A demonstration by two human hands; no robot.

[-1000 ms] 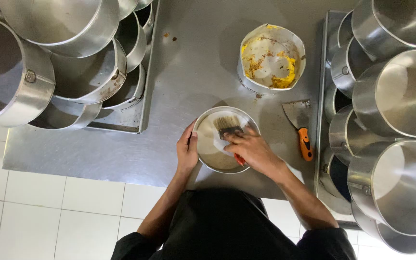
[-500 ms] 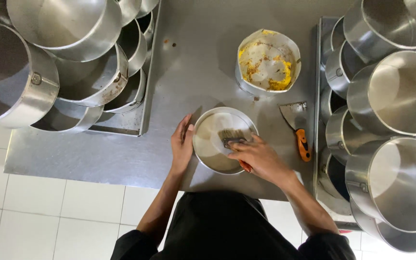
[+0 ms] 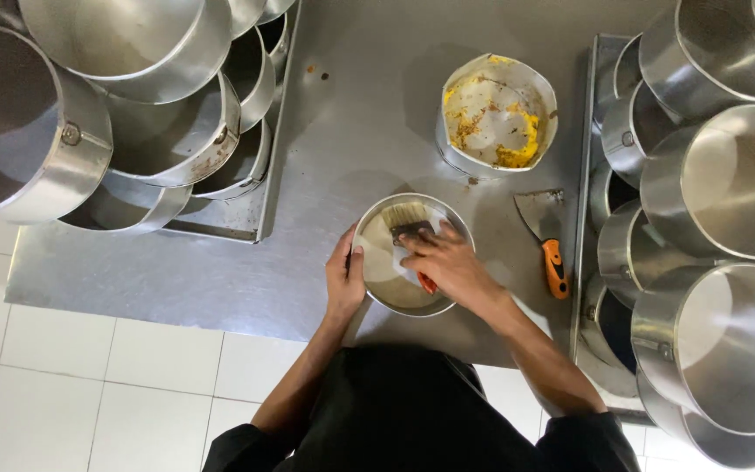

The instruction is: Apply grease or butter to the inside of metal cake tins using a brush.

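A round metal cake tin (image 3: pixel 384 278) lined with pale paper sits near the front edge of the steel table (image 3: pixel 369 131). My left hand (image 3: pixel 344 281) grips the tin's left rim and steadies it. My right hand (image 3: pixel 441 262) reaches into the tin and holds a flat brush (image 3: pixel 408 221) with pale bristles and a red handle; the bristles press on the far inner wall. Most of the handle is hidden under my fingers.
A second tin (image 3: pixel 497 117) lined with paper and smeared with yellow crumbs stands behind. A scraper with an orange handle (image 3: pixel 549 246) lies to the right. Stacks of empty round metal tins fill trays at left (image 3: pixel 133 131) and right (image 3: pixel 709 210).
The brush and my right hand have moved from the tin's centre toward its far wall. My left hand stays on the left rim.
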